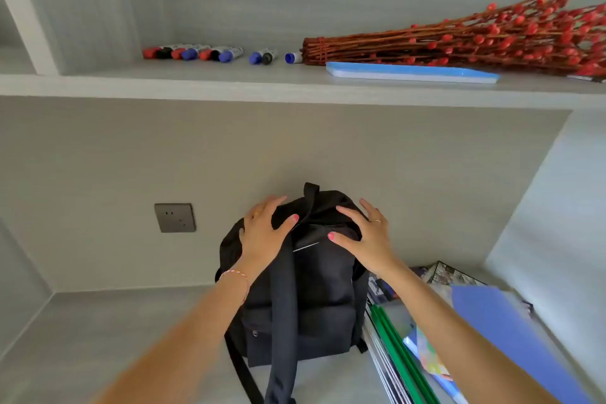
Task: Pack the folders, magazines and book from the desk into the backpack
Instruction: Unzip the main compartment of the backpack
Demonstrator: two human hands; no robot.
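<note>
Both hands (left, right) are spread flat, grasping nothing, on the upright backpack on the bench, which could be tipped onto the folders alongside if pressed unevenly.

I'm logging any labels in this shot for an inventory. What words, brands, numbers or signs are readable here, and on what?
No text can be read anywhere in this picture.
Markers on the shelf: barrel printing too small and blurred.
Magazines beside the backpack: cover print blurred.
Blue folder, green folder, colourful book: no legible text.
Backpack and wall socket: no visible label.
</note>
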